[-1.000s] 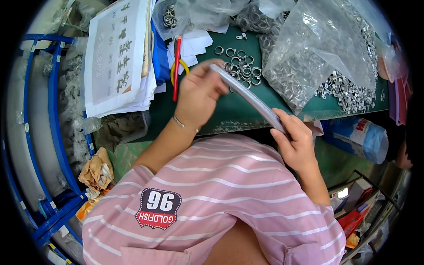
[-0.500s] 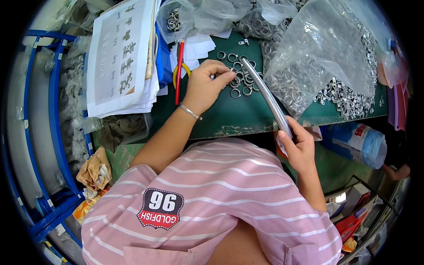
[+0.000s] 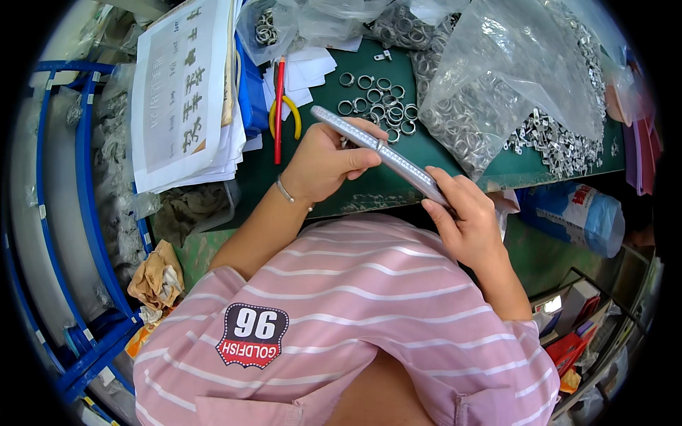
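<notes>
My right hand (image 3: 465, 213) grips the thick end of a ring mandrel (image 3: 408, 174), a long silver tapering rod with a marked scale. The rod lies slanted across in front of me, its thin end up to the left. Around its middle sits a small metal ring (image 3: 379, 146). My left hand (image 3: 330, 160) is closed at that ring, thumb on the near side and fingers partly hidden behind the rod. Several loose metal rings (image 3: 393, 113) lie on the green table (image 3: 312, 206) just beyond.
A clear plastic bag of rings (image 3: 455, 135) and a heap of small metal clips (image 3: 550, 145) are at the right. Red pen (image 3: 279, 113), yellow-handled tool (image 3: 295, 117), paper stack (image 3: 185, 99) and blue bin (image 3: 252, 96) stand left. A blue shelf rack (image 3: 89, 199) is further left.
The mandrel has tilted from steep to slanting leftward, and its tip has come nearer my left hand. The ring my left hand pinched apart from the rod is now around it.
</notes>
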The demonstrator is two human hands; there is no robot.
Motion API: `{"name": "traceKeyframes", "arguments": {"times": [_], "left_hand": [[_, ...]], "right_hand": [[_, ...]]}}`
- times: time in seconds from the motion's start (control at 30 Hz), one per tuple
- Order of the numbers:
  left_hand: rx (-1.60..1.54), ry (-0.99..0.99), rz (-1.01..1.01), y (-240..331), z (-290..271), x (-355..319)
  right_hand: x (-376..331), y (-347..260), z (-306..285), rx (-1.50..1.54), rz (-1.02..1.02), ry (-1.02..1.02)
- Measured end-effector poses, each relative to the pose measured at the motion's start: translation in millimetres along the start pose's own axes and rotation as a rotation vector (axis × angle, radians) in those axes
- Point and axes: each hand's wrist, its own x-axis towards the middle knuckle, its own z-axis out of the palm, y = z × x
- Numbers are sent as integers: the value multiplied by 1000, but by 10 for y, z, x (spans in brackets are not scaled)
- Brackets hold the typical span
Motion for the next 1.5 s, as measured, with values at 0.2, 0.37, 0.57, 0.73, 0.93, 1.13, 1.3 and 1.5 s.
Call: {"name": "traceKeyframes", "arguments": {"times": [0.2, 0.37, 0.57, 0.73, 0.93, 1.13, 1.3, 1.5], "left_hand": [[47, 13, 50, 1, 14, -15], [-261, 296, 235, 81, -118, 186], [956, 480, 346, 99, -188, 401], [1238, 415, 527, -36, -225, 454], [-26, 270, 45, 138, -143, 268], [-316, 208, -42, 231, -133, 199], [-103, 201, 96, 168, -124, 176], [54, 198, -38, 210, -198, 116]], "right_hand": [[-26, 7, 15, 4, 14, -16], [-111, 185, -91, 302, 274, -92], [-192, 341, -89, 470, 540, 7], [-178, 354, -30, 405, 396, 44], [-165, 341, -51, 237, 303, 16], [-103, 258, -53, 108, 211, 8], [-73, 211, -80, 30, 108, 12], [-92, 204, -68, 21, 85, -1]]}}
